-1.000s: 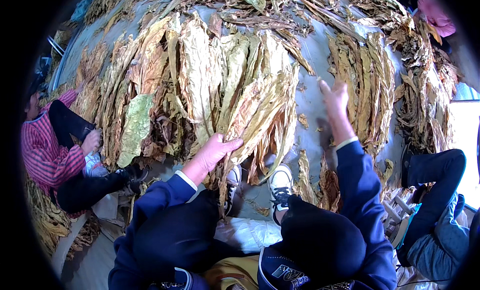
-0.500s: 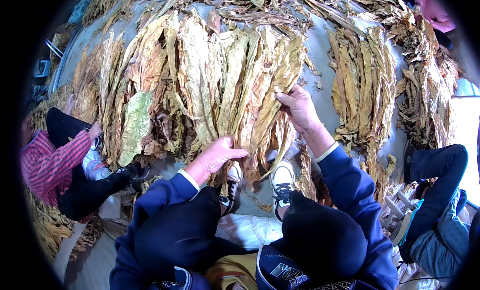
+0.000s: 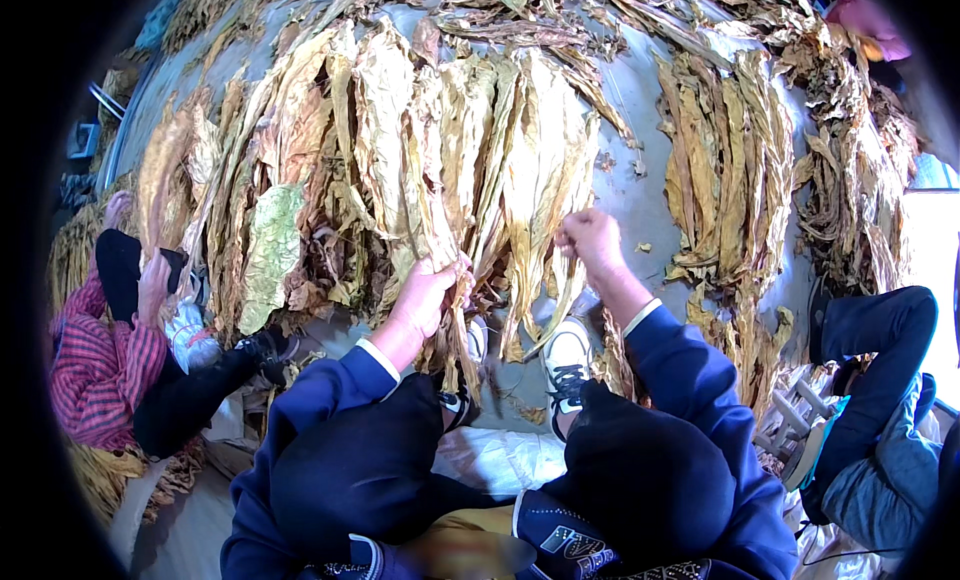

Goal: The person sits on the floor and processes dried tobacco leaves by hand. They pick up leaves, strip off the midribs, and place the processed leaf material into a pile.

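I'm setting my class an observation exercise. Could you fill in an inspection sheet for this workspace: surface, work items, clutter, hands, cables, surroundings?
Surface: grey sheet, partly covered by leaves.
Work items: dried, yellow-brown leaves in long rows; one greener leaf left of centre.
Clutter: small leaf scrap on the sheet.
Hands: left hand closed around leaf ends; right hand curled beside the leaves, grip unclear.
Cables: thin dark line, lower right, possibly a cord; too small to tell.
Surroundings: co-worker in red striped top at left, raising leaves; another person's bent leg at right.
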`<state>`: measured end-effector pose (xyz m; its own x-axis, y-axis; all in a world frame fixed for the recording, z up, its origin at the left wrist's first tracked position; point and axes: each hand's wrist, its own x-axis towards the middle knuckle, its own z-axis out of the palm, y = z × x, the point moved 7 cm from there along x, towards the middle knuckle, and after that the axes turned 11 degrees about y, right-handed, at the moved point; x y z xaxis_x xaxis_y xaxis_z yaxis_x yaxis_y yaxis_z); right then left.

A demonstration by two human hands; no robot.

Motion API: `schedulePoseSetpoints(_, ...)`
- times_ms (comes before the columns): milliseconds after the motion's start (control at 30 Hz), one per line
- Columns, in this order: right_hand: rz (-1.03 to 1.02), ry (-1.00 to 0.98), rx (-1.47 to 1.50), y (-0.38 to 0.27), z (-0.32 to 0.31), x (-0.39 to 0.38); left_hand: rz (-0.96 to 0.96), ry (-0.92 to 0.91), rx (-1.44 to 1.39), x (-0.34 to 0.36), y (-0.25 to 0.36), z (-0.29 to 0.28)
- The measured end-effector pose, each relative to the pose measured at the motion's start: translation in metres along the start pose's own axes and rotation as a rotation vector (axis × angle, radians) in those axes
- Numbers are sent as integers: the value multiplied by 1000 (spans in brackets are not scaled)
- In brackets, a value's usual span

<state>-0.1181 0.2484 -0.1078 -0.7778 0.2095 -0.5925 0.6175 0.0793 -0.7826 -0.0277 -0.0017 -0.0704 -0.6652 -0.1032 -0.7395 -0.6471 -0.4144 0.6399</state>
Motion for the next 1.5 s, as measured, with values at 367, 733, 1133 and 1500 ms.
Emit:
schedulePoseSetpoints(367,-134,97,-309,43,19,25,90,17,-115,-6,22,1)
schedulePoseSetpoints(733,-777,591,-279,-90,-73,-57,181,75,-100,-10,35,-8)
schedulePoseSetpoints(1133,-841,-50,-685,-27,43,-81,221,105,-25,-14,39,-2)
schedulePoseSetpoints(1500,-138,-295,349,-8,75,-26,246,-6,-99,-11,35,-2)
